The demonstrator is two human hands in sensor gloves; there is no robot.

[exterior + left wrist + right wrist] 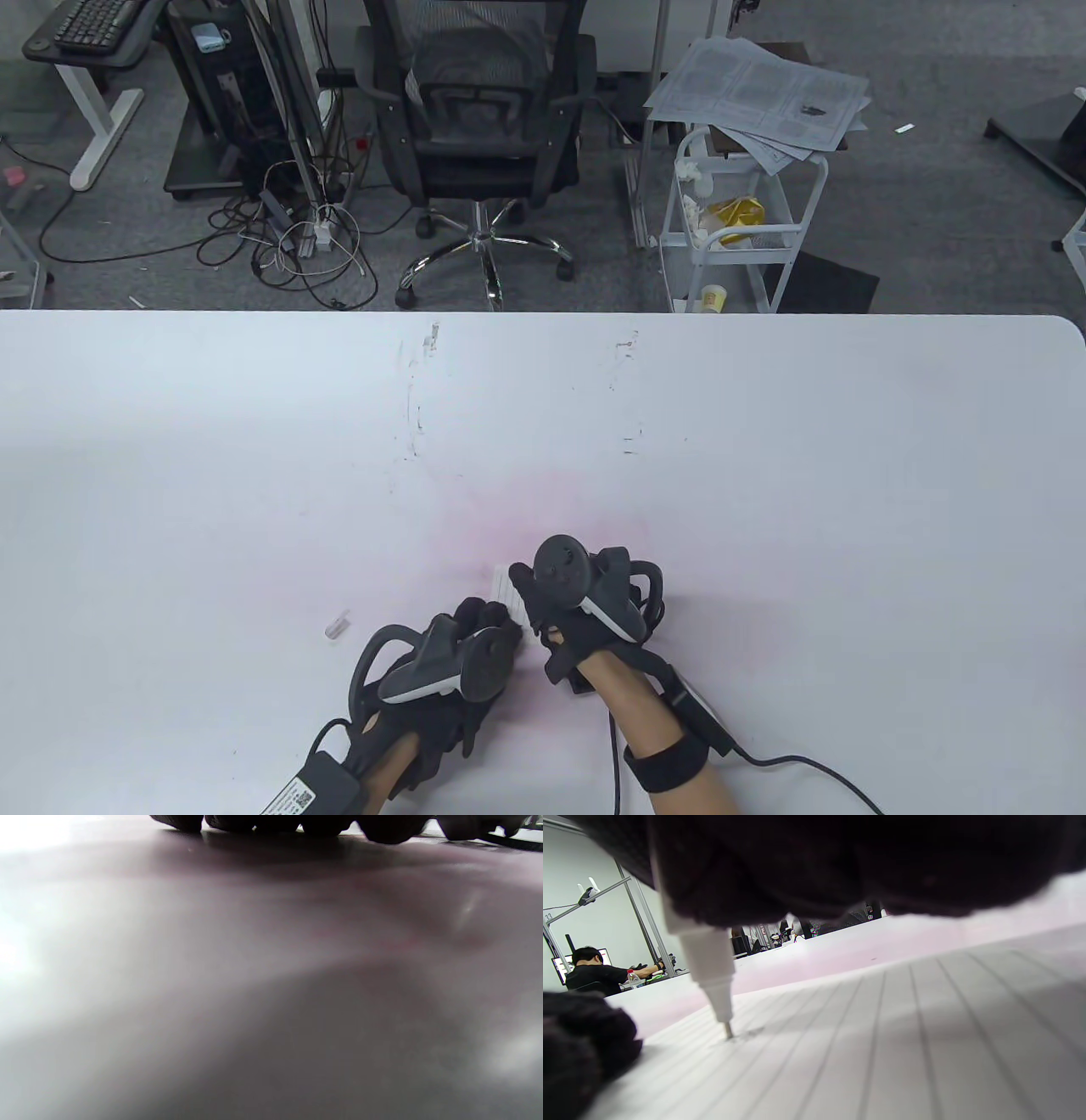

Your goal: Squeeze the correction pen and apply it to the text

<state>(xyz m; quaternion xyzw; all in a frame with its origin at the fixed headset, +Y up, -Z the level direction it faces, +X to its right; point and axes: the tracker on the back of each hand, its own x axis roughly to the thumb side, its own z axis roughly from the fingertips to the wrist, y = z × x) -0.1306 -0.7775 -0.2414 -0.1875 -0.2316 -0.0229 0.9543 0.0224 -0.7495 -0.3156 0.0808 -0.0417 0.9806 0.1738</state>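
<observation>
A lined sheet of paper (506, 587) lies on the white table, mostly hidden under both hands; it fills the right wrist view (882, 1035). My right hand (577, 611) grips a white correction pen (706, 959), nib down and touching the paper beside a small dark mark. My left hand (475, 645) rests palm down on the paper's left edge; its fingertips (382, 827) lie flat on the surface in the left wrist view, and its glove shows at the lower left of the right wrist view (577, 1043).
A small clear pen cap (337, 626) lies on the table left of my left hand. The table's far edge (543, 314) runs across the view, with an office chair (479, 127) and a white cart (738, 221) beyond it.
</observation>
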